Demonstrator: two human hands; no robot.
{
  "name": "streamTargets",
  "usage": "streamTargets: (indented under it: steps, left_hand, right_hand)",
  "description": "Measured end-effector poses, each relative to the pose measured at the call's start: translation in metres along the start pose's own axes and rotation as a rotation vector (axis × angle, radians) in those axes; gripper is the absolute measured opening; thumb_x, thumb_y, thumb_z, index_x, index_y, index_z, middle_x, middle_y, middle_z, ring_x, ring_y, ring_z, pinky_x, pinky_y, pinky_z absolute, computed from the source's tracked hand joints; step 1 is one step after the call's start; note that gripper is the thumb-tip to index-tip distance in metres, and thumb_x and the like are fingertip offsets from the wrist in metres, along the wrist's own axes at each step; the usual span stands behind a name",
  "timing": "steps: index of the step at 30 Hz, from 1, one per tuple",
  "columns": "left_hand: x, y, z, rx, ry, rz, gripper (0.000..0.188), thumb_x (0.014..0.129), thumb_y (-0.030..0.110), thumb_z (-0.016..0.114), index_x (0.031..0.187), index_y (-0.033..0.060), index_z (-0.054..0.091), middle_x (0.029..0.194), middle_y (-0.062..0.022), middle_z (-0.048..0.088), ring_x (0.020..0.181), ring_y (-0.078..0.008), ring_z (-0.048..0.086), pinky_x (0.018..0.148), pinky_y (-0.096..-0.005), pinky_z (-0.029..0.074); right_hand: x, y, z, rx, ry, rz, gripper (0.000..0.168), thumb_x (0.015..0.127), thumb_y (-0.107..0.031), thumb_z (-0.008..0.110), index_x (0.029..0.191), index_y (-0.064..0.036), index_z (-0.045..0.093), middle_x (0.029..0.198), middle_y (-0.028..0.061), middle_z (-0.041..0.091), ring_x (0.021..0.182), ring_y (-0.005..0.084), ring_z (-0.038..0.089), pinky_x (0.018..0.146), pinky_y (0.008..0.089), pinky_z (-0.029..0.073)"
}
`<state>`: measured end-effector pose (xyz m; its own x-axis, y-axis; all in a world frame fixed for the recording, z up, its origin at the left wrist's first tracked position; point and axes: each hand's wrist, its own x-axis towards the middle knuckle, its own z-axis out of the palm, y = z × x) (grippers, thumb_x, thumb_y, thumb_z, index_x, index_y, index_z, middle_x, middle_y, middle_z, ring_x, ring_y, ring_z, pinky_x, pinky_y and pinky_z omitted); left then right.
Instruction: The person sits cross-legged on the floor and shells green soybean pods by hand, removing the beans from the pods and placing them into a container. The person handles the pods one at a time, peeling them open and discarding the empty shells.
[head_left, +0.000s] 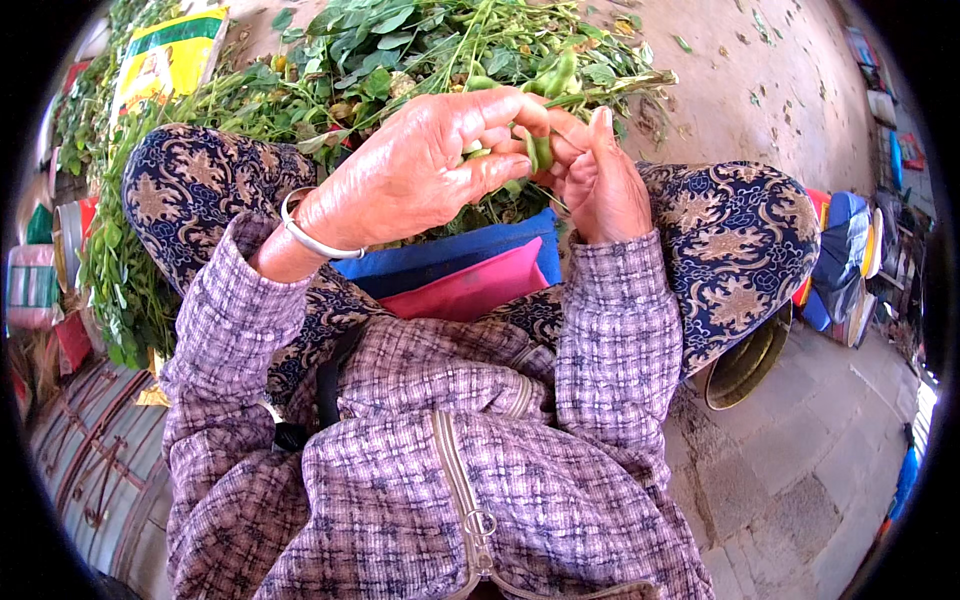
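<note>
My left hand (397, 161), with a silver bangle (311, 234) at its wrist, holds pale green bean pods between curled fingers. Close against its fingertips is my right hand (600, 176), its thumb raised and its fingers bent around a green bean pod (538, 151) and stems. Several more pods (559, 75) hang on a stalk just beyond the fingers. Behind both hands lies a heap of leafy bean plants (382, 52). Below them, between my legs, is a blue container or bag (450, 251) with a pink sheet or bag (472, 285) at its near side; its contents are mostly hidden.
A yellow and green printed bag (169, 60) lies on the plants at upper left. More plants (124, 285) reach down beside my left knee. A round metal vessel (750, 364) is below my right knee. Shoes (862, 255) stand at the right. Leaf scraps dot the floor (765, 97).
</note>
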<state>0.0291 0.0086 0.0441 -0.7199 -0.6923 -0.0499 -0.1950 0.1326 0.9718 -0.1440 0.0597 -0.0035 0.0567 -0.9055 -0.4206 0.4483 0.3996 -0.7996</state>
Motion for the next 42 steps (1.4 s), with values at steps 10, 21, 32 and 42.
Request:
streamTargets:
  steps: [10, 21, 32, 42]
  left_hand:
    - [0.000, -0.006, 0.018, 0.433, 0.007, 0.141, 0.047, 0.078, 0.008, 0.060, 0.121, 0.0131, 0.040, 0.069, -0.0168, 0.054, 0.057, -0.0341, 0.054, 0.052, -0.0364, 0.043]
    - [0.009, -0.004, 0.009, 0.023, 0.180, -0.047, 0.014, 0.083, 0.010, 0.056, 0.097, 0.0073, 0.057, 0.062, -0.0015, 0.054, 0.051, -0.0101, 0.053, 0.047, -0.0233, 0.041]
    - [0.010, -0.013, -0.035, -0.374, -0.152, -0.380, 0.023, 0.082, 0.014, 0.060, 0.101, 0.0027, 0.062, 0.050, 0.0046, 0.045, 0.039, -0.0005, 0.032, 0.036, -0.0169, 0.021]
    - [0.016, -0.023, -0.041, -0.487, -0.245, -0.330, 0.028, 0.083, 0.020, 0.059, 0.103, 0.0007, 0.060, 0.057, 0.0085, 0.043, 0.044, 0.0007, 0.029, 0.038, -0.0165, 0.019]
  right_hand:
    - [0.002, 0.004, -0.003, 0.089, -0.064, 0.022, 0.063, 0.092, -0.049, 0.028, 0.118, 0.005, 0.046, 0.114, 0.0138, 0.055, 0.103, 0.0215, 0.054, 0.086, 0.0332, 0.042]
    - [-0.002, 0.006, 0.003, -0.058, 0.005, -0.064, 0.048, 0.092, -0.042, 0.040, 0.109, 0.000, 0.055, 0.099, 0.0081, 0.061, 0.086, 0.0141, 0.058, 0.078, 0.0259, 0.045]
    - [-0.007, 0.002, 0.007, -0.287, 0.078, -0.065, 0.026, 0.083, -0.028, 0.062, 0.081, -0.003, 0.066, 0.069, -0.0031, 0.059, 0.063, 0.0029, 0.047, 0.060, 0.0182, 0.037]
    - [-0.008, 0.000, 0.007, -0.278, 0.065, -0.021, 0.023, 0.078, -0.016, 0.069, 0.093, 0.000, 0.065, 0.082, 0.0008, 0.064, 0.072, 0.0045, 0.055, 0.067, 0.0172, 0.044]
